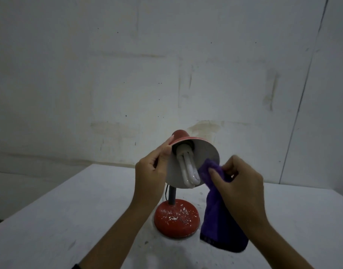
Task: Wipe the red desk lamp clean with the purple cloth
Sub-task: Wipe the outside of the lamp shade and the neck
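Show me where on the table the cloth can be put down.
Bare table lies left of the lamp base, beyond the left forearm, and right of the hanging cloth toward the far right edge. It is crowded in the middle: the base, the cloth's tail and both forearms sit close together. The left hand holds the shade; the right hand grips the cloth.

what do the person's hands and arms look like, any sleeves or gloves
Both are bare: no gloves or rings show on the left hand or right hand, and both forearms are uncovered. A dark band or sleeve edge shows on the left arm at the bottom of the frame; which it is, I cannot tell.
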